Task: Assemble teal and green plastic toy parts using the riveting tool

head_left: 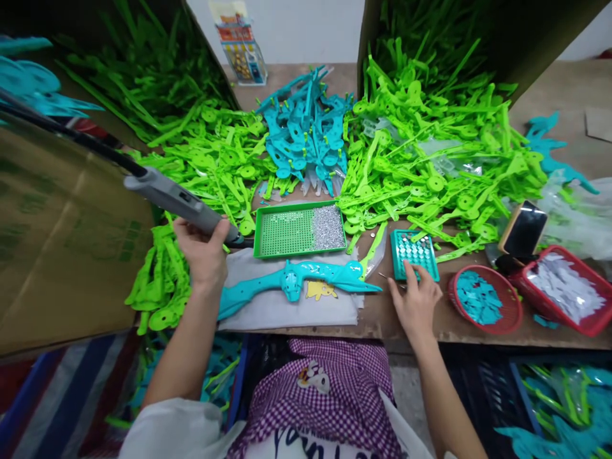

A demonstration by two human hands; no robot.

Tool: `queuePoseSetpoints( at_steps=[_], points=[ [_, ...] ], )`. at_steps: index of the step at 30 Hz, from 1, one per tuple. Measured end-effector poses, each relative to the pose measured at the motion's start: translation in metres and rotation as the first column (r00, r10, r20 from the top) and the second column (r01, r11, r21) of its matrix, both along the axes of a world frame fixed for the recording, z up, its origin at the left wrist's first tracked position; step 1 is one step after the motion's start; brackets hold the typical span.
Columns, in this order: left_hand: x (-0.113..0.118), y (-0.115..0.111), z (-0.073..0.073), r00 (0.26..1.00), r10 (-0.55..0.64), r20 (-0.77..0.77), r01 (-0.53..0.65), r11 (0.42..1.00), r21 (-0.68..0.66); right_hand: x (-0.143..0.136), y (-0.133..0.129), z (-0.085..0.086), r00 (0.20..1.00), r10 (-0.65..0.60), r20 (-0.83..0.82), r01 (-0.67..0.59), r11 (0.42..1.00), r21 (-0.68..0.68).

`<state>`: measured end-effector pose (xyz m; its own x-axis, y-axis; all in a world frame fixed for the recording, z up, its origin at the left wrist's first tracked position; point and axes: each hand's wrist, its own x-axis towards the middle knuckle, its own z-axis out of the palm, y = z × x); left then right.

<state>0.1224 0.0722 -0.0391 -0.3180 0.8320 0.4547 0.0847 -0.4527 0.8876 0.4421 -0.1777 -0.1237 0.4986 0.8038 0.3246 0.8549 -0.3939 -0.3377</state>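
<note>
My left hand (203,252) is wrapped around a grey electric screwdriver (176,201), its tip pointing right toward the green tray (255,239) of small silver screws. Below that tray a glossy turquoise plastic toy part (258,285), shaped like a winged bow with a creature's head in the middle, lies on a pale cloth (291,314). My right hand (418,303) reaches over the near edge of a teal tray (434,271) with small round metal pieces in its hollows. The fingers there are apart, the index touching the tray. A tiny thin metal piece (382,275) shows near the thumb.
Piles of lime-green plastic parts (430,178) spill from cardboard boxes at the back, with turquoise parts (306,127) heaped between them. At right stand a red round basket (511,312) of turquoise pieces, a red basket (593,328) of white pieces and a propped phone (526,226).
</note>
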Motion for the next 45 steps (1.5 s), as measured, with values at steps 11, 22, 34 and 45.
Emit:
queuePoseSetpoints(
  at_steps=[11,22,34,45],
  points=[
    [-0.007,0.001,-0.004,0.999,-0.049,-0.021,0.048,0.998,-0.033,0.023,0.029,-0.008,0.985,-0.094,0.147,0.107,0.991,-0.078],
    [-0.003,0.025,0.0,0.993,-0.121,0.019,0.121,0.991,-0.051,0.01,0.023,0.012,0.997,0.003,-0.071,-0.003,1.0,-0.005],
    [0.001,-0.03,-0.035,0.998,0.035,-0.054,-0.041,0.993,-0.114,0.012,0.043,0.018,0.85,-0.055,-0.523,-0.08,0.969,-0.233],
    [0.098,-0.085,-0.014,0.712,-0.578,-0.399,0.498,0.816,-0.293,0.007,0.022,0.01,0.48,-0.024,-0.877,-0.441,0.857,-0.265]
  ],
)
